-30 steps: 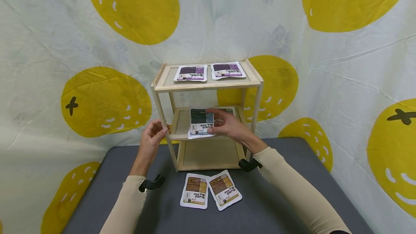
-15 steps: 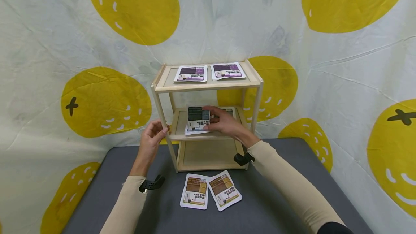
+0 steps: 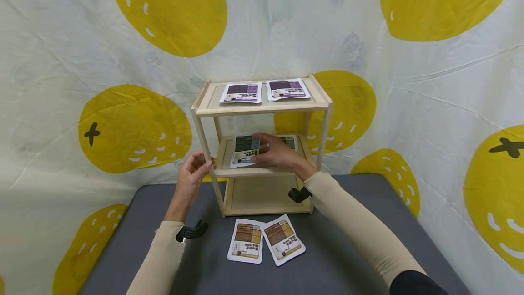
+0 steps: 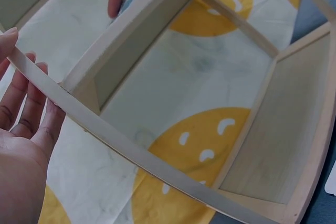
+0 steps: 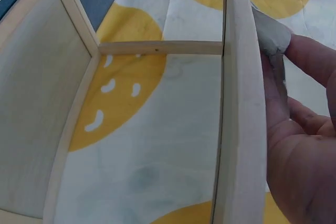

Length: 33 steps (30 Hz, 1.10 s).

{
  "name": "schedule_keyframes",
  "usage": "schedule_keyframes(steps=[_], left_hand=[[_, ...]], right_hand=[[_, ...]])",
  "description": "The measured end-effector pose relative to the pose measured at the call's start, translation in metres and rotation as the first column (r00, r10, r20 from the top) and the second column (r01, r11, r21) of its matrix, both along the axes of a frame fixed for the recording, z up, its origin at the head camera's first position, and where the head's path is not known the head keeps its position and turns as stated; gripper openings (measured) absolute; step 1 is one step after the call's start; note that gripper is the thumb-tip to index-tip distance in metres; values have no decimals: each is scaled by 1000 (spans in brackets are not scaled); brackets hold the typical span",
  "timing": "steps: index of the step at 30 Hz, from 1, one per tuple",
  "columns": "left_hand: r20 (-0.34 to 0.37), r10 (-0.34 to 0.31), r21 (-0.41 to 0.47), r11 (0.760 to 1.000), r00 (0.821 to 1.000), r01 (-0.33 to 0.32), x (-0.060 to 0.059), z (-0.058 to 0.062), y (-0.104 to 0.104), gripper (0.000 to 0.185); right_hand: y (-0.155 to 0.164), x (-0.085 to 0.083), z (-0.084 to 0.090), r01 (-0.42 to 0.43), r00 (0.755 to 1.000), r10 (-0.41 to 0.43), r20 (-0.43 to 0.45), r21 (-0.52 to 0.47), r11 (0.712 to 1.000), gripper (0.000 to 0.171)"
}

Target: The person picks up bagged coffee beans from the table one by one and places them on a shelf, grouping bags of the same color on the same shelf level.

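Observation:
My right hand (image 3: 276,151) pinches a white pouch with a dark green label (image 3: 247,147) by its right edge, low over the left half of the middle shelf. Part of another green-labelled pouch (image 3: 289,142) shows behind that hand. In the right wrist view, thumb and fingers squeeze the pouch's edge (image 5: 273,32) just beyond the shelf's front rail. My left hand (image 3: 191,172) holds the front left post (image 4: 113,132) of the wooden rack, thumb on one side and fingers on the other.
Two purple-labelled pouches (image 3: 241,93) lie on the top shelf (image 3: 264,108). Two brown-labelled pouches (image 3: 245,241) lie on the dark grey table (image 3: 327,249) before the rack. The bottom shelf (image 3: 264,195) is bare wood. A fruit-patterned cloth (image 3: 159,67) hangs close behind.
My right hand has moved left and a little farther back with the green-labelled pouch, which now lies flatter over the middle shelf. The left hand stays on the post.

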<state>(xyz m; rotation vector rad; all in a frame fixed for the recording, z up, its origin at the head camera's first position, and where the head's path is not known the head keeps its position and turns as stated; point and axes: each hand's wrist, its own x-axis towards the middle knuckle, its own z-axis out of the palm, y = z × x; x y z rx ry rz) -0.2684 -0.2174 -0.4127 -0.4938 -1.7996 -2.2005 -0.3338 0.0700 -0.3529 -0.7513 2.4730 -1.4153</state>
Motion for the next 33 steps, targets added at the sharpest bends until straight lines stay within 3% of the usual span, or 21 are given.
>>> schedule_keyframes(steps=[20,27,33], left_hand=[[4,2,6,1000,1000,-2,0,2,3,33],[8,11,5,1000,1000,-11,1,0,2,33],[-4,17,11,1000,1000,-17,0,-1,1,27]], right_hand=[[3,9,14,39,996,-29,-81,131,991,64],[7,23,18,7,991,10,-135,124,992,59],[15,32,12,-8,983,28,-181,112,994,53]])
